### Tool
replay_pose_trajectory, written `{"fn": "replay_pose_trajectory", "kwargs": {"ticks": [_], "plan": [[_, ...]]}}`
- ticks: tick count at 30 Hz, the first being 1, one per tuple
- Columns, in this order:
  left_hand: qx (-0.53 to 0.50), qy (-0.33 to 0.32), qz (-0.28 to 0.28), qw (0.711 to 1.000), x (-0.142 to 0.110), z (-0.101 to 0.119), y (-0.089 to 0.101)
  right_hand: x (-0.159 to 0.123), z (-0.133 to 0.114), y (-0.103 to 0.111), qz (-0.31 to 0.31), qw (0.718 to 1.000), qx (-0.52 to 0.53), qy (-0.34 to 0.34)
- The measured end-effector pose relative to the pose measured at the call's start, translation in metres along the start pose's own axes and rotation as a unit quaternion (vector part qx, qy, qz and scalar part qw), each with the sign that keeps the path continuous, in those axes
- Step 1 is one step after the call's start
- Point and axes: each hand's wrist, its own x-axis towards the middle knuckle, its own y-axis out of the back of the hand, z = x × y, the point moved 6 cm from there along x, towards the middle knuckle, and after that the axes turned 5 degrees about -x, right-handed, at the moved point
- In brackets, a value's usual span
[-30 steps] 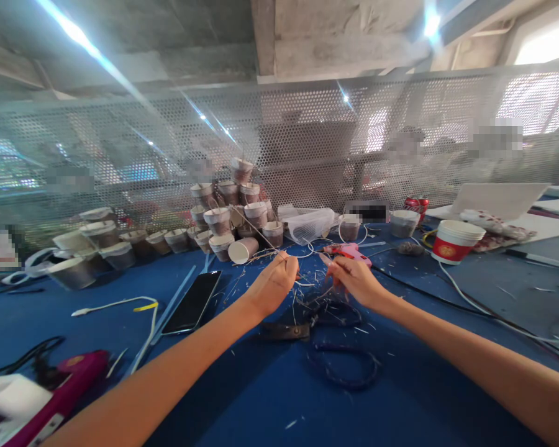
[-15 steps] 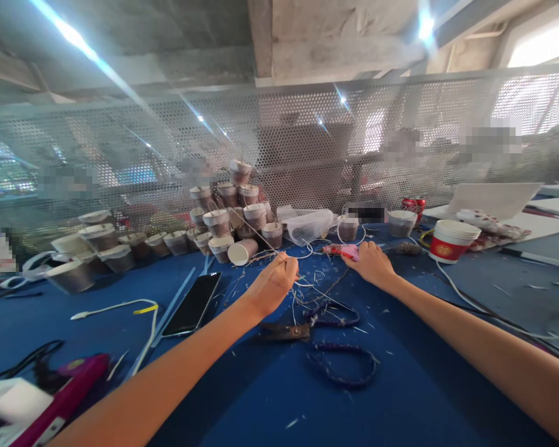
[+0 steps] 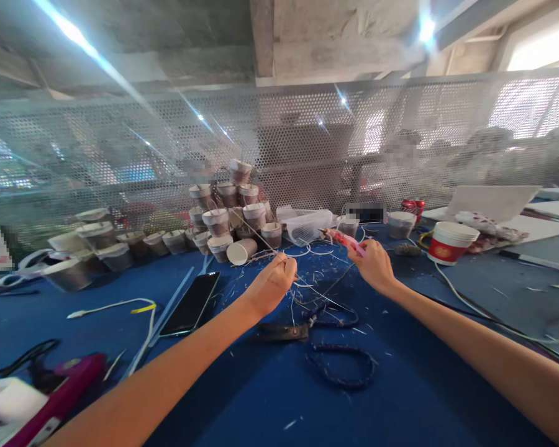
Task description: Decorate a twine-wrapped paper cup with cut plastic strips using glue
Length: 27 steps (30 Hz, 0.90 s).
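Observation:
My left hand (image 3: 272, 279) is closed in a pinch on a thin brown stem (image 3: 257, 233), which slants up and left toward the stacked small pots (image 3: 218, 221). A thin pale strand runs out to the right below those fingers. In my right hand (image 3: 375, 267) is a pink glue gun (image 3: 347, 240), lifted off the table, its tip pointing left. Its trigger side is hidden by my fingers. Scissors (image 3: 295, 332) with dark blue wrapped handles lie below my left hand. White scraps and wire pieces are scattered between the hands.
A phone (image 3: 192, 304) lies left of my left forearm. More small pots (image 3: 69, 273) stand farther left, near a magenta power strip (image 3: 68, 397). On the right are a red and white paper cup (image 3: 451, 242), a red can (image 3: 412, 208) and cables. A perforated screen (image 3: 302, 143) stands behind.
My right hand has raised the glue gun from the table and turned it so its tip points up and left. My left hand has stayed nearly still, holding the stem.

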Motion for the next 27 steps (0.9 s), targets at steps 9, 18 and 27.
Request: {"fn": "replay_pose_trajectory", "kwargs": {"ticks": [9, 18, 27], "plan": [[-0.055, 0.023, 0.014, 0.998, -0.011, -0.014, -0.021, -0.009, -0.007, 0.002, -0.049, 0.993, 0.103, -0.009], [-0.078, 0.054, 0.025, 0.995, -0.017, -0.021, -0.034, -0.019, -0.007, 0.003, 0.012, 0.983, 0.180, 0.028], [-0.079, 0.045, 0.041, 0.995, -0.019, -0.021, -0.035, -0.028, -0.012, -0.001, -0.066, 0.983, 0.160, 0.067]]}}
